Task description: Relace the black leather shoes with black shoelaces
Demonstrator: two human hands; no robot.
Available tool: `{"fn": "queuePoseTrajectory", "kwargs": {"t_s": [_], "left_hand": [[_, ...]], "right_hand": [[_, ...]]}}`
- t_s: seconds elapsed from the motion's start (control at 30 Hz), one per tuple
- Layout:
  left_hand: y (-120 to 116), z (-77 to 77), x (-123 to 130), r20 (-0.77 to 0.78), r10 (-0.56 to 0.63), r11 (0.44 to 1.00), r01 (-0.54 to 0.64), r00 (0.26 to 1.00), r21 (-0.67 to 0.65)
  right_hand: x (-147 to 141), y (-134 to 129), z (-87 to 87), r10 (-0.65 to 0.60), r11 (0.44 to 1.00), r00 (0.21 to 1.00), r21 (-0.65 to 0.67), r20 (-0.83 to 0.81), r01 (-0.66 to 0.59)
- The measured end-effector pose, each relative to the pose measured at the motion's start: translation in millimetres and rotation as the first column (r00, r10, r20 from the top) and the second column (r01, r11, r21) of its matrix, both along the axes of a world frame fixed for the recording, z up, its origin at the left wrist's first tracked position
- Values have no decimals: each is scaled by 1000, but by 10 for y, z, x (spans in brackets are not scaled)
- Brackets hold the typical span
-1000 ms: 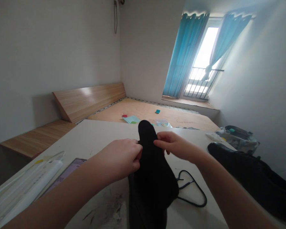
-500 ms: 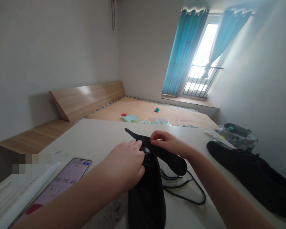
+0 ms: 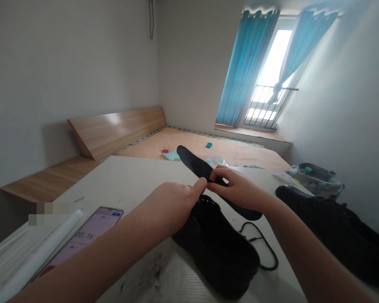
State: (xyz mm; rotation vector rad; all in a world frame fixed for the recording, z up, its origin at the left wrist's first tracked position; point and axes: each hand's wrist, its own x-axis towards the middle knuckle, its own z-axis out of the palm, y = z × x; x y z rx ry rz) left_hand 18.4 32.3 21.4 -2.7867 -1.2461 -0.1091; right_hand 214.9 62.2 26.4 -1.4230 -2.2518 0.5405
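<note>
A black shoe (image 3: 221, 252) stands on the white table with its opening up and its heel toward me. Above it, my right hand (image 3: 236, 187) pinches a black insole (image 3: 194, 162) near its middle; the insole slants from upper left to lower right. My left hand (image 3: 173, 206) is closed at the front part of the shoe, its thumb close to the right fingertips. What the left fingers grip is partly hidden, but it appears to be the shoe. A black lace (image 3: 268, 248) curls on the table right of the shoe.
Another black shoe (image 3: 337, 231) lies at the right. At the left are a phone (image 3: 94, 227) and a white tube-like object (image 3: 57, 244). Beyond the table (image 3: 139, 168) is a bed (image 3: 240, 151) with small items on it. A bag-lined bin (image 3: 322, 176) stands at the right.
The insole has risen and moved right with my right hand. The shoe has turned, and its opening now shows with the heel toward the lower right.
</note>
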Motion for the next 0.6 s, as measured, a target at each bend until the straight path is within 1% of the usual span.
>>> {"fn": "queuePoseTrajectory", "kwargs": {"t_s": [0.07, 0.2, 0.27, 0.33, 0.4, 0.43, 0.47, 0.5, 0.6], "left_hand": [[0, -1, 9, 17, -43, 999, 43, 999, 0], [-1, 0, 28, -5, -97, 995, 97, 995, -21], [-2, -3, 35, -21, -96, 995, 96, 995, -35], [-6, -8, 33, -27, -77, 996, 76, 997, -44], [-10, -15, 17, -19, -46, 998, 46, 999, -45], [-12, -19, 3, -12, -36, 998, 35, 999, -48], [-14, -24, -13, -7, -30, 998, 30, 1000, -52], [-15, -30, -30, -3, -26, 998, 26, 1000, -58], [-22, -44, -72, 29, -20, 996, 22, 999, -90]], "right_hand": [[29, -17, 79, -50, 998, 996, 36, -81, 53], [57, -107, 197, -59, 998, 953, 1, -297, 63], [54, -163, 222, -62, 995, 945, 52, -321, 83], [50, -216, 245, -42, 977, 966, 192, -255, 93], [64, -267, 280, -13, 943, 993, 329, -120, 52], [84, -293, 303, -11, 935, 999, 354, -40, 25], [115, -322, 326, -14, 941, 999, 340, 42, -1], [158, -354, 347, -17, 956, 992, 292, 125, -20], [341, -469, 369, -9, 997, 942, 78, 337, -18]]}}
